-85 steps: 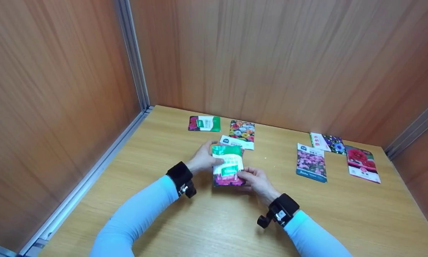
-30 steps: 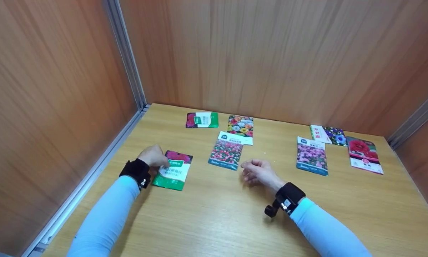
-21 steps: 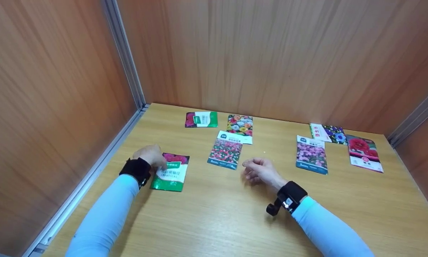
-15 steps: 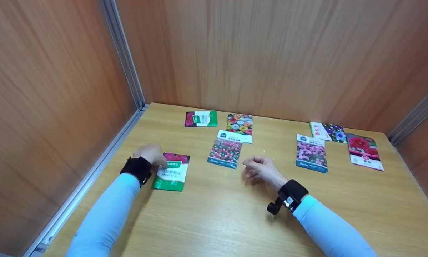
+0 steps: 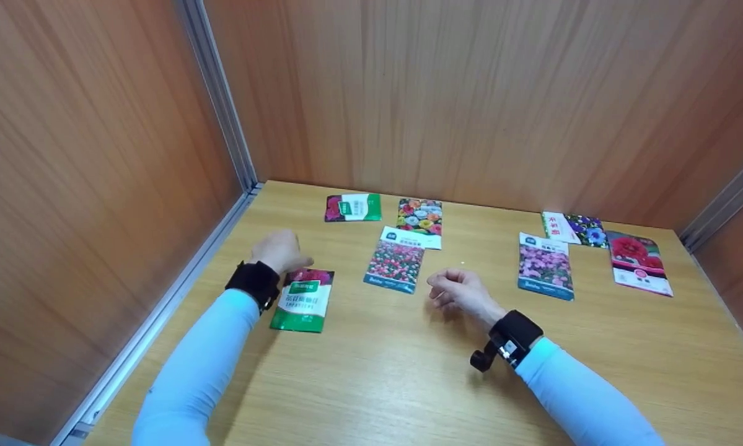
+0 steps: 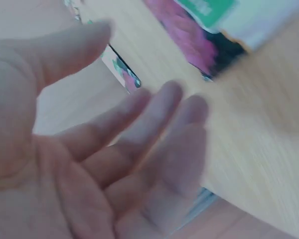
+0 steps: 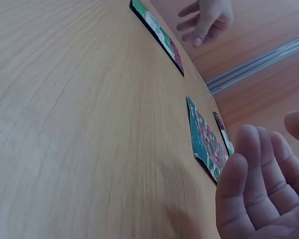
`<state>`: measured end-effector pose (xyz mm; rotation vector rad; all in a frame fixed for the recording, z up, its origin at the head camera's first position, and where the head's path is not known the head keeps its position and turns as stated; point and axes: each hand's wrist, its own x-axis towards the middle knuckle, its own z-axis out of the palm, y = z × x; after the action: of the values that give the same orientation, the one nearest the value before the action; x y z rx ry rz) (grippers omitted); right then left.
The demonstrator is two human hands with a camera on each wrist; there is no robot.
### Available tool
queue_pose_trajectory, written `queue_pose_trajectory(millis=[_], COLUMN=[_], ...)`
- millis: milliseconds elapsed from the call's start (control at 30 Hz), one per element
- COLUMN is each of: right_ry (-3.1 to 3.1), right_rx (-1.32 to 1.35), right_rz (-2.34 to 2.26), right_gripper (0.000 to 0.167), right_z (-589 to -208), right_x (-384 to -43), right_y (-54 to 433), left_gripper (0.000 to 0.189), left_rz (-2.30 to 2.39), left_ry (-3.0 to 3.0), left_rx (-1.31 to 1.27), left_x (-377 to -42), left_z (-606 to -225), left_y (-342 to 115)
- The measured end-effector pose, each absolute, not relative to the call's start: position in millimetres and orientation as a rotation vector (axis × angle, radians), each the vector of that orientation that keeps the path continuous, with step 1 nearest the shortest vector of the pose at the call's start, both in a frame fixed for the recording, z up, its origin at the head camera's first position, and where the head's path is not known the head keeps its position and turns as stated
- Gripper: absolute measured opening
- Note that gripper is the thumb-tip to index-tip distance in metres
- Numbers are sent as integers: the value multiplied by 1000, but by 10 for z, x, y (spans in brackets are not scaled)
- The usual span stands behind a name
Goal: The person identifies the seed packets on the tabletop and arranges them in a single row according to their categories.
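Note:
A green and white seed packet (image 5: 303,301) with magenta flowers lies flat at the left of the table. Just above its flowered end is my left hand (image 5: 281,251), holding nothing; the left wrist view shows its fingers loosely bent and apart from the packet. My right hand (image 5: 464,291) hovers low over the middle of the table, its fingers relaxed and slightly curled around nothing. To the left of it lies a seed packet with small pink and red flowers and a blue bottom strip (image 5: 396,260). In the right wrist view the right palm (image 7: 274,219) is bare.
Another green packet (image 5: 353,207) lies at the back left, beside a packet of multicoloured flowers (image 5: 419,217). On the right are a pink-flower packet (image 5: 545,266), a blue-flower packet (image 5: 585,230) and a red-flower packet (image 5: 641,263). Wooden panels (image 5: 470,93) wall in the table.
Both hands held the green packet at the middle; the left hand then laid it at the left. Since then the left hand has let go and lifted away. The right hand has stayed nearly still lately.

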<state>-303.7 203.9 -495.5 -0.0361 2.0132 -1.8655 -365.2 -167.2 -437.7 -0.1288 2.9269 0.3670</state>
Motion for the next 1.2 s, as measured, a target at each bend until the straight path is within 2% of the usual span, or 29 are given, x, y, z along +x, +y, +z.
queue_pose_trajectory(millis=[100, 333, 500, 633, 800, 1067, 1200], right_ry=[1996, 2024, 2089, 2095, 2063, 2053, 2057], right_rx=[-18, -56, -74, -61, -101, -142, -119], right_rz=[-1868, -1876, -1881, -1894, -1880, -1867, -1833], right_gripper=[44, 42, 42, 41, 38, 36, 40], right_z=[-4945, -4939, -4932, -4920, -4903, -4932, -4942], right_x=[-3050, -3046, -3018, -2992, -2978, -2999, -3017], right_y=[2045, 2072, 2094, 2118, 2156, 2222, 2259], left_gripper=[43, 61, 59, 59, 69, 91, 83], left_rz=[460, 577, 493, 457, 438, 379, 327], left_ry=[3002, 3141, 3186, 3139, 3094, 3063, 2920], left_rx=[-50, 69, 166, 116, 0, 77, 107], left_x=[-3786, -4229, -4522, -4699, -4903, -5084, -5053], left_z=[-4372, -4391, -4463, -4555, -4593, -4756, -4809], left_y=[-1587, -1337, -1185, -1147, -1151, -842, -633])
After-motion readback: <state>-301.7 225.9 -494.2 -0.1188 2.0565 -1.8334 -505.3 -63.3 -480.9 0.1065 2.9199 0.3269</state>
